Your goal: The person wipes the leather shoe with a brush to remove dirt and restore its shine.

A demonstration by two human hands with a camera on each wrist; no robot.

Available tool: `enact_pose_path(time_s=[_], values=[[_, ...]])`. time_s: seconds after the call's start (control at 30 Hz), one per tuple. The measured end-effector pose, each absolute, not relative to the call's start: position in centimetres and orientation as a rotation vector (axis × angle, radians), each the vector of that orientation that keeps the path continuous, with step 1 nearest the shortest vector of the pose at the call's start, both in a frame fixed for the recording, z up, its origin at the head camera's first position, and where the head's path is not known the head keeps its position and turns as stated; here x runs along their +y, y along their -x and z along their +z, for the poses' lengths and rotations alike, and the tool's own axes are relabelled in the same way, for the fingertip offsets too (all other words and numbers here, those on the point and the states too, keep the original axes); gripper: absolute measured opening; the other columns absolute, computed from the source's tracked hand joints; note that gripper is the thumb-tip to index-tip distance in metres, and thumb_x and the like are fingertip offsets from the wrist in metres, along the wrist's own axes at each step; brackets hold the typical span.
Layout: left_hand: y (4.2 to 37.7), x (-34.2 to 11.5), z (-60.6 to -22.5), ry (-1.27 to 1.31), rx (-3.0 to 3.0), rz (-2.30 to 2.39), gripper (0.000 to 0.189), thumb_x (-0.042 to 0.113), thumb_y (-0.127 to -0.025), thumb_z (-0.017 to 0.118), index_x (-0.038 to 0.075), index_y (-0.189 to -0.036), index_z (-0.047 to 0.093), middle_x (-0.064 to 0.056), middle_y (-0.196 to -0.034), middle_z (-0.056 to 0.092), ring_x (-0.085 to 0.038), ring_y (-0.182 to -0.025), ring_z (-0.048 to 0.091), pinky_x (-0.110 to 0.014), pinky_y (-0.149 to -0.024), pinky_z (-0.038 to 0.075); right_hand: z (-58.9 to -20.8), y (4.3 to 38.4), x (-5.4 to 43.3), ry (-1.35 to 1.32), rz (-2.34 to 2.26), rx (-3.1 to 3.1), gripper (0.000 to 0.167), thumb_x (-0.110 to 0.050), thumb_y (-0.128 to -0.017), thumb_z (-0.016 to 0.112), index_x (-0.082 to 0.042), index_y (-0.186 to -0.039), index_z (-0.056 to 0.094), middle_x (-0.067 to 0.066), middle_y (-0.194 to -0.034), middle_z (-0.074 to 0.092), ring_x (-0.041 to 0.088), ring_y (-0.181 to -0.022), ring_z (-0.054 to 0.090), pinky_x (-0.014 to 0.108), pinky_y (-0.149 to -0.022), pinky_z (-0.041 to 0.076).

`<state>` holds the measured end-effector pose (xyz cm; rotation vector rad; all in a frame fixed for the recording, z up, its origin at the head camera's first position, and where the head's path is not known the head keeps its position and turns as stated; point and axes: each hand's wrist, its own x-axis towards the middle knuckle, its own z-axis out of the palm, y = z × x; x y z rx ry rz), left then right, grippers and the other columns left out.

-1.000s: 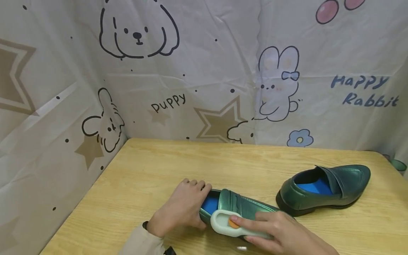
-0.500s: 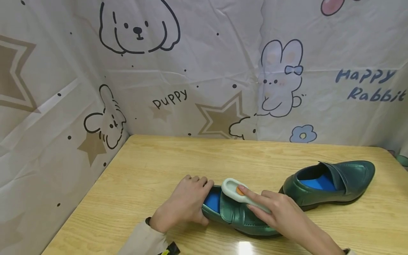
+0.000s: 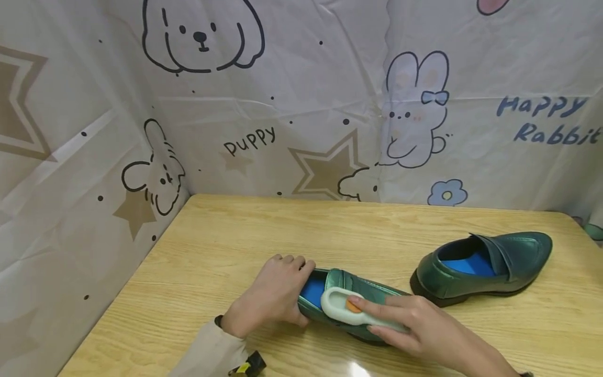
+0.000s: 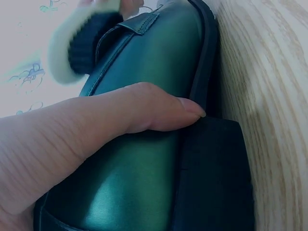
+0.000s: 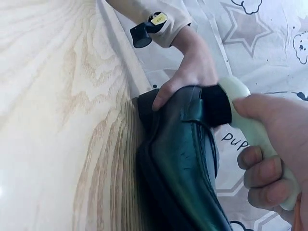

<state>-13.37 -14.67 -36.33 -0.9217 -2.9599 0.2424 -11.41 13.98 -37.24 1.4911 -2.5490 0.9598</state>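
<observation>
The right hand (image 3: 424,327) curls around a pale green shoe brush (image 3: 336,306), one fingertip on its orange button (image 3: 353,304), the dark bristles against a green loafer's upper (image 3: 374,291). The left hand (image 3: 275,293) grips that loafer's heel on the wooden counter (image 3: 235,230). Farther right stands a second green loafer (image 3: 513,267) with a blue insole (image 3: 471,265).

Two pointed, glossy dark-green leather loafers (image 3: 490,286) are in view, with two flat bright-blue insoles (image 3: 471,265), one in each. There is one pale-green, handled brush (image 3: 343,312) bearing one orange oval button (image 3: 353,303). Bare hands number two: one left hand (image 3: 275,293) and one right hand (image 3: 416,324). There is one light wooden table (image 3: 235,230). The head view shows one bow-wearing rabbit drawing (image 3: 412,136) and one blue flower drawing (image 3: 439,195).
</observation>
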Motion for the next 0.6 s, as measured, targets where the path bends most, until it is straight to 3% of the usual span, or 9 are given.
enact_pose_path(time_s=[0.47,0.6], values=[[13.4,-14.9,-36.5,0.957,-2.881,0.196,0.087,0.068,-0.054,0.079,0.012,-0.115,0.056,-0.004,-0.102,0.063,-0.021,-0.085,0.062,-0.034,-0.074,0.052,-37.8,12.8,13.8,-1.174,0.820,-2.559,0.055,-0.020,-0.091,0.067,-0.027,-0.142,0.049,-0.017,-0.073,0.055,-0.007,-0.055,0.037,0.015,-0.051,0.037],[13.3,-15.0,-36.6,0.956,-2.851,0.183,0.083,0.067,-0.052,0.080,0.012,-0.110,0.057,-0.003,-0.098,0.064,-0.019,-0.081,0.062,-0.033,-0.070,0.053,-37.7,13.3,13.3,-1.059,0.782,-2.636,0.053,-0.025,-0.093,0.065,-0.030,-0.143,0.048,-0.017,-0.070,0.052,-0.004,-0.054,0.037,0.018,-0.051,0.037]])
